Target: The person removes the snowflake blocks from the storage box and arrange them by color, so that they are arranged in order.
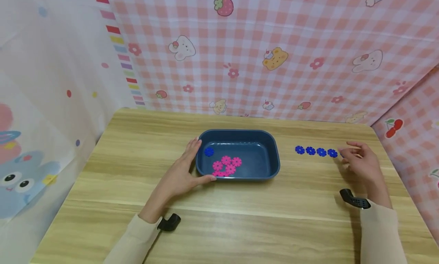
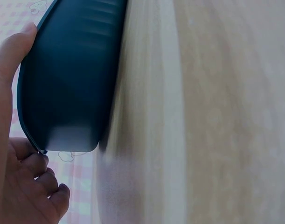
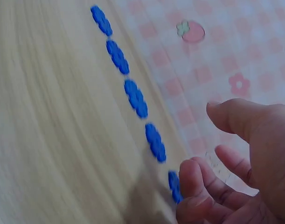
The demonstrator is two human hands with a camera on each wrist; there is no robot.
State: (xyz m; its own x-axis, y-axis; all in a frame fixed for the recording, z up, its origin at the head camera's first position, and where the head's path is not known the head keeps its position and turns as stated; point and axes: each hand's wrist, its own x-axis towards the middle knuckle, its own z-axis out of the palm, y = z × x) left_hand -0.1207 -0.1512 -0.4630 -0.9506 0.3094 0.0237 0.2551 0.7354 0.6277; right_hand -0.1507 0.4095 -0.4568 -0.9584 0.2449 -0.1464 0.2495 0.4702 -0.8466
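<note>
A dark blue rectangular tub (image 1: 244,132) stands on the table. My left hand (image 1: 180,172) spreads around its left end, fingers along the left wall and thumb on the near rim. In the left wrist view the tub's outer wall (image 2: 70,79) shows between thumb and fingers. To the right, several blue flower-shaped discs (image 1: 321,152) lie in a row. Over the row's right end is my right hand (image 1: 363,163), thumb and fingers apart, holding nothing. It partly covers the last blue disc (image 3: 174,184), with fingertips close beside it in the right wrist view.
Inside the tub, several pink flower-shaped discs (image 1: 226,160) lie toward the near left, and blue (image 1: 209,152) shows in the far left corner. A checked cloth (image 1: 247,46) hangs behind the wooden table (image 1: 247,222). Black wrist mounts (image 1: 169,222) stick out from both sleeves.
</note>
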